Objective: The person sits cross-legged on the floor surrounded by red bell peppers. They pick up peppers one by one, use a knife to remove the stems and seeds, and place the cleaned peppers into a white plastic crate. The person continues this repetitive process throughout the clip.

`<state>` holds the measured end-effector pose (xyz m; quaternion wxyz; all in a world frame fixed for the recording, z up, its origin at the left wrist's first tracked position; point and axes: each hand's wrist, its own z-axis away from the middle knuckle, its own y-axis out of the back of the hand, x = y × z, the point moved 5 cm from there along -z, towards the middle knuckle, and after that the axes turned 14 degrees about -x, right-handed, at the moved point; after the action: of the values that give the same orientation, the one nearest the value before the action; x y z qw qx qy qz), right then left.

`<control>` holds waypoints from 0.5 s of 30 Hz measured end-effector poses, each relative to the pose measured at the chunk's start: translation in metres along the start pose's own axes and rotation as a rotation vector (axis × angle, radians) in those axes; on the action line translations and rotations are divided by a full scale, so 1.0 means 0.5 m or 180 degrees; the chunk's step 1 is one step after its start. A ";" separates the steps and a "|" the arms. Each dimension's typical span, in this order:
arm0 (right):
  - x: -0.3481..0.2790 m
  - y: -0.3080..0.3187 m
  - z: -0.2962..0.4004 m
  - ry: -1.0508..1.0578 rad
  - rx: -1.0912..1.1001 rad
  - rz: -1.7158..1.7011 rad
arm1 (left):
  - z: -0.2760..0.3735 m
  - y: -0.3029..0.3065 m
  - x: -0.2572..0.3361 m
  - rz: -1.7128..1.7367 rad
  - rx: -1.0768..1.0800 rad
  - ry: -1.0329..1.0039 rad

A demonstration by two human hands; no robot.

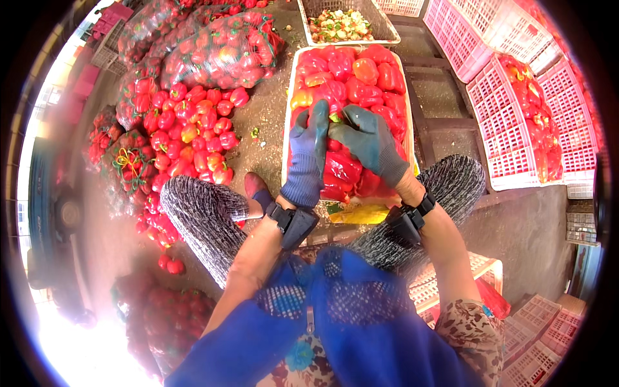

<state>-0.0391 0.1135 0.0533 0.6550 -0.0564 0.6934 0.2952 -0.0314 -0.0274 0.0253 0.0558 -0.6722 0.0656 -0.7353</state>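
Both my hands wear knit work gloves with coated palms and meet above a crate (411, 145) heaped with red bell peppers. My left hand (311, 140) is closed against a red pepper, mostly hidden, whose green stem end (335, 117) shows between the gloves. On the other side of that stem, my right hand (370, 138) has its fingers curled inward. Whether those right fingers grip the stem or a small tool is hidden. Glossy red peppers (342, 167) lie below the hands, and an orange-red one (365, 71) lies beyond them.
A bin (387, 36) of pale, green-flecked pepper scraps adjoins the crate's far end. Loose red peppers (193, 130) and full mesh sacks (220, 51) lie left. Pink-white plastic crates (498, 121) stand right, beside a slatted pallet (442, 126). Something yellow (360, 214) lies at the near end.
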 end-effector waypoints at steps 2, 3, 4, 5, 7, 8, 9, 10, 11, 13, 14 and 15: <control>0.000 -0.005 0.003 -0.0208 -0.0149 -0.1066 | -0.002 -0.009 0.012 0.0097 -0.0010 0.0032; 0.001 -0.013 0.007 -0.0321 -0.0234 -0.1616 | 0.002 -0.010 0.013 0.0137 -0.0003 0.0065; 0.006 -0.013 0.005 -0.0119 -0.0251 -0.1536 | 0.003 -0.012 0.019 0.0097 -0.0089 -0.0158; 0.023 -0.012 0.001 0.0083 -0.0268 -0.1455 | 0.004 -0.014 0.024 0.0057 -0.0176 -0.0381; 0.028 -0.010 0.003 0.0013 -0.0235 -0.1713 | -0.002 -0.015 0.022 -0.0025 -0.0405 -0.0643; 0.032 -0.008 0.010 -0.0256 -0.0182 -0.2063 | -0.005 -0.007 0.018 -0.0081 -0.0545 -0.0681; 0.032 -0.007 0.013 -0.0509 -0.0139 -0.2413 | -0.009 -0.001 0.021 -0.0150 -0.0674 -0.0734; 0.037 -0.013 0.003 -0.0337 -0.0438 -0.3119 | -0.010 0.002 0.024 0.0187 -0.0816 -0.0744; 0.027 -0.005 -0.002 -0.0111 -0.0559 -0.3376 | -0.010 0.004 0.028 0.0524 -0.0957 -0.0753; 0.015 0.001 0.007 0.0256 -0.0774 -0.3939 | -0.008 0.025 0.013 0.1189 -0.1194 -0.0506; 0.017 0.019 -0.005 0.0451 -0.0774 -0.4166 | -0.013 0.033 0.010 0.1521 -0.1303 -0.0392; 0.003 0.031 0.002 0.0563 -0.0801 -0.4469 | -0.010 0.050 0.019 0.1526 -0.1352 -0.0436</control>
<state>-0.0456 0.1270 0.0571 0.6202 -0.5877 0.5046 -0.1237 -0.0373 -0.0538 0.0301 0.0902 -0.6822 0.3701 -0.6241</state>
